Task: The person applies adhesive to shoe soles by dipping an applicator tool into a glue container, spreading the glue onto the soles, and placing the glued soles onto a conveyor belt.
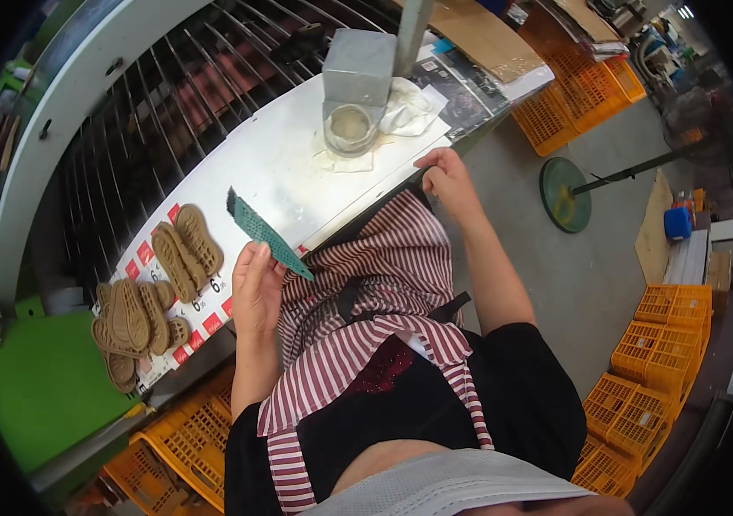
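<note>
My left hand [256,279] is closed, with thumb and fingers pinching a flat green textured strip [265,230]. The strip has a dark, ragged end and slants over the white table's front edge. My right hand [451,182] is by the table edge to the right, its fingers loosely bent and apart, with nothing visible in them. Several tan shoe soles [136,314] lie piled and side by side on the table's left part. Toward the back stands a round jar [350,129] with a crusted rim, against a grey metal block [358,64].
A crumpled white cloth [409,107] lies beside the jar. Metal rods of a rack-like conveyor [160,129] run behind the table [272,163]. Orange crates [199,443] stand below left, with more crates [642,353] at right. A round green stand base [564,194] is on the floor.
</note>
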### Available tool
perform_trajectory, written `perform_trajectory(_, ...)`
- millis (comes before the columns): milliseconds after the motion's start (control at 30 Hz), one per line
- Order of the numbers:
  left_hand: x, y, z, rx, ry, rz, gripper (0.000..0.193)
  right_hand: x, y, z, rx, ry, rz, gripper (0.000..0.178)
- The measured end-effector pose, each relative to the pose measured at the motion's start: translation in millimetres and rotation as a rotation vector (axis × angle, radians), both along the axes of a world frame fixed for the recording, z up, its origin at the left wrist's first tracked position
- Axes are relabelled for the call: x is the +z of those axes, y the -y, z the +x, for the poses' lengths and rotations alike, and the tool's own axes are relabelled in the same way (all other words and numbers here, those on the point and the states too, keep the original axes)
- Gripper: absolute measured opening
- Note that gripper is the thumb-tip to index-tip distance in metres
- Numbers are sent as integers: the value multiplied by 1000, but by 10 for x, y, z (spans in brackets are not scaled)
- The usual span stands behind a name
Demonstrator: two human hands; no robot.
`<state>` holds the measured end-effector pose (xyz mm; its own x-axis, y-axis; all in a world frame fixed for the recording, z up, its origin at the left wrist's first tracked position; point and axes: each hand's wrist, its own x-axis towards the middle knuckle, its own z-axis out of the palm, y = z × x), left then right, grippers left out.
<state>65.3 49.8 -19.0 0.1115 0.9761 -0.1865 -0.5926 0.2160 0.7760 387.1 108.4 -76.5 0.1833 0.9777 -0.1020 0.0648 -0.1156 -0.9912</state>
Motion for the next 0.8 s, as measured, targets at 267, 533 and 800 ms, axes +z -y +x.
perform_trajectory(267, -91, 113, -351, -98, -32, 32, 12, 146, -428, -592, 192, 1119, -94, 22)
perform_trajectory(533, -95, 115, -443, -74, -11, -1, 9, 220, -579, -565, 315, 1144, -138, 19)
perform_trajectory(800, -78, 198, -576, -57, -61, 16, 10, 264, -440, -429, 372, 873, -183, 19)
